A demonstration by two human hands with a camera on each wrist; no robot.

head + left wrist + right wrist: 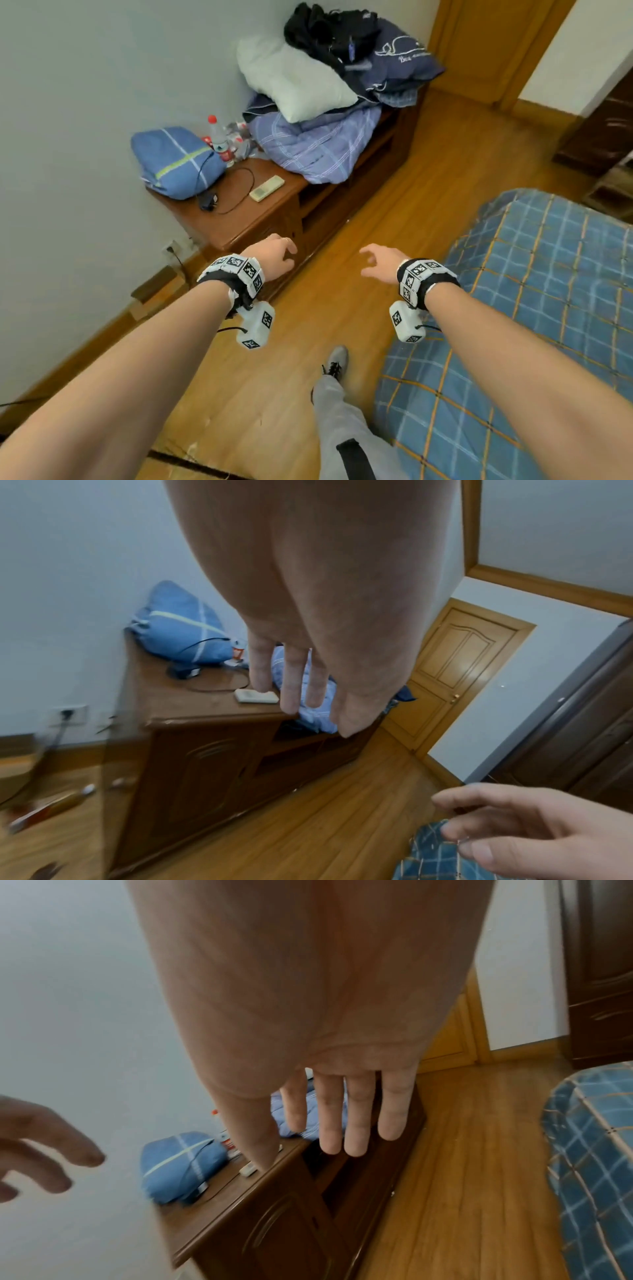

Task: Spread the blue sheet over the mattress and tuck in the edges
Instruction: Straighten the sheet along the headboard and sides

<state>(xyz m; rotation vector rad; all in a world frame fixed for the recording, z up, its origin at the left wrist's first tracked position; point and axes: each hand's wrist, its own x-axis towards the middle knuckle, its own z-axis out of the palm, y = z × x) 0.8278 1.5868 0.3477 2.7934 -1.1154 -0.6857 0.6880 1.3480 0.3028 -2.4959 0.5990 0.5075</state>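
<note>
Head view: both hands, L (274, 255) & R (380, 262), loose, holding nothing; folded blue sheet (176, 161) ahead-left on cabinet (239, 219).

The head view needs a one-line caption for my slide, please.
Both empty hands, left hand and right hand, reach toward the folded blue sheet on the wooden cabinet.

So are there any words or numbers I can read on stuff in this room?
Dark blue pillow: white cursive writing under a drawn outline, too blurred to read.
Water bottle: red label, print too small to read.
Wrist bands: black-and-white square codes, no words.
Nothing else shows text.
</note>
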